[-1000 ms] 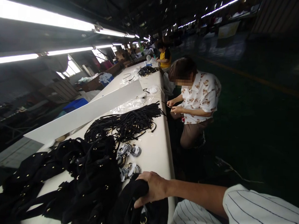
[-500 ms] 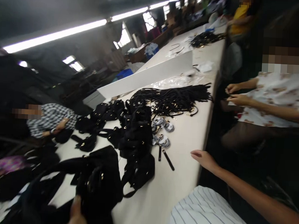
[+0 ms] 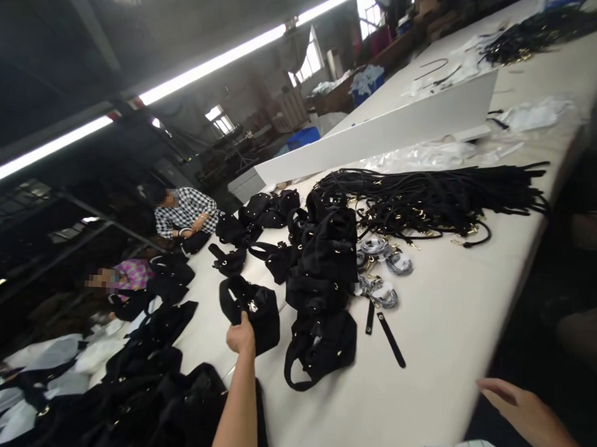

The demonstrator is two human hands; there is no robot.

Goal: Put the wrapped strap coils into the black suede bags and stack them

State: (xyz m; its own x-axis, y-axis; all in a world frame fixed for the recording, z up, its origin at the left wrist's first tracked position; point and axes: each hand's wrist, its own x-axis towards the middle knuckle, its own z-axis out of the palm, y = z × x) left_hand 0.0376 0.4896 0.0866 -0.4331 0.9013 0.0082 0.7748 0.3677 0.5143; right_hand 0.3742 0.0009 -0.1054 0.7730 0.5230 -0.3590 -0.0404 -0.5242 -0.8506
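Note:
My left hand [image 3: 241, 336] reaches out over the table and grips a small black bag [image 3: 267, 322] with a handle and metal fittings. Just right of it lies another black bag [image 3: 324, 348], its handle loop turned toward me, at the near end of a pile of black bags [image 3: 327, 252]. My right hand [image 3: 512, 403] hangs by the table's right edge, fingers stretched out and holding nothing. Two black strips [image 3: 391, 340] with metal snaps lie on the tabletop between my hands, below several grey coiled cords [image 3: 382, 291].
Black straps with gold hooks [image 3: 430, 194] spread across the white table [image 3: 430, 390]. A white board [image 3: 378, 137] stands behind them. More black bags [image 3: 143, 402] heap at the lower left. People sit along the far left side, one in a checked shirt [image 3: 192, 211].
My left hand has moved the black bag away from me, farther over the table. The view has swung left. My right hand stays empty by the edge.

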